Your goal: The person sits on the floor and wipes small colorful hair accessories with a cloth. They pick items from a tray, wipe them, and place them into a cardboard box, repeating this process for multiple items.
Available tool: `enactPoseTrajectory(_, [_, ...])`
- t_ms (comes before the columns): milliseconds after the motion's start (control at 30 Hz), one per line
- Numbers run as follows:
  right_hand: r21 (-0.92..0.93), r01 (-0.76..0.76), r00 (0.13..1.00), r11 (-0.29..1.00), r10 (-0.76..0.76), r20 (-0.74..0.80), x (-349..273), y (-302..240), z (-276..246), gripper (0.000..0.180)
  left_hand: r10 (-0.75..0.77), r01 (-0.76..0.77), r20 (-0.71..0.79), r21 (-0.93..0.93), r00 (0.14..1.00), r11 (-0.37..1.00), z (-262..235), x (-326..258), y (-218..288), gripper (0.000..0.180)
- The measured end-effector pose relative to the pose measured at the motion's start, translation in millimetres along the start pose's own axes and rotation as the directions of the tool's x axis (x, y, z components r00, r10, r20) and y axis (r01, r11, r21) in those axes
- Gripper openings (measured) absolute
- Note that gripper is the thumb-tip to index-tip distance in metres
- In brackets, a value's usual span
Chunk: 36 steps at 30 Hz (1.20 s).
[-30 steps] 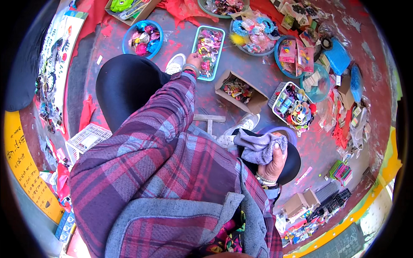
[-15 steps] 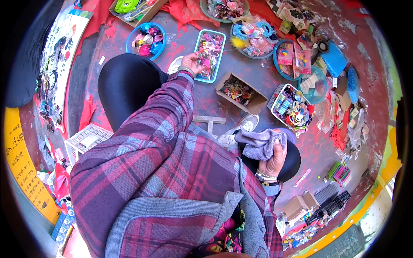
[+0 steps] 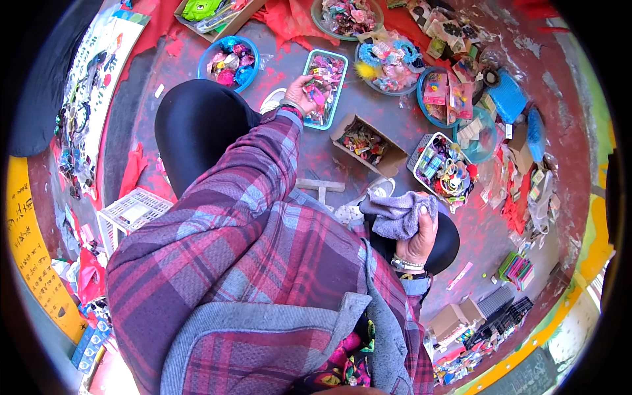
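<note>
The person's left hand (image 3: pixel 299 93) is over the left edge of a long tray with a pale green rim (image 3: pixel 340 92), which is full of small, bright things. Its fingers are partly bent, not flat and not a tight fist. A little pink thing (image 3: pixel 316 97) is right by the fingertips, over the tray, but it is hard to tell if the fingers pinch it or if it just lies there. If the grip is loose, the pink thing could drop and get lost in the jumble. Bits in the pile could also be tangled, so a tug could spill some. The bangle (image 3: pixel 290 106) could catch on the rim and tip the tray, and the white shoe (image 3: pixel 272 100) near it could bump it. The right hand (image 3: pixel 416 245) is closed around a bunched purple cloth (image 3: pixel 395 214) near the right knee (image 3: pixel 450 245). If swung low, the cloth's loose end could snag the open cardboard box (image 3: pixel 391 162) or the white basket (image 3: pixel 417 157).
</note>
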State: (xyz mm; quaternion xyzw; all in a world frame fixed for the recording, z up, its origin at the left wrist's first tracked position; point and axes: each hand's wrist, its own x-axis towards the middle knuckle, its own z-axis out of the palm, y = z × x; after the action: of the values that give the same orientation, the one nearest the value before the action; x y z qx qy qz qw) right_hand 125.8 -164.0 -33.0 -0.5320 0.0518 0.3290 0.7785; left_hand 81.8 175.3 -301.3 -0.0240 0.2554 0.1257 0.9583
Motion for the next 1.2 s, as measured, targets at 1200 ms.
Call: enactPoseTrajectory(1200, [-0.214, 0.207, 0.975, 0.955, -0.182, 0.131, -101, -18, 45, 0.012, -0.593, 0.317, 0.254, 0.652, 0.764, 0.689, 198, -270, -151, 0.038])
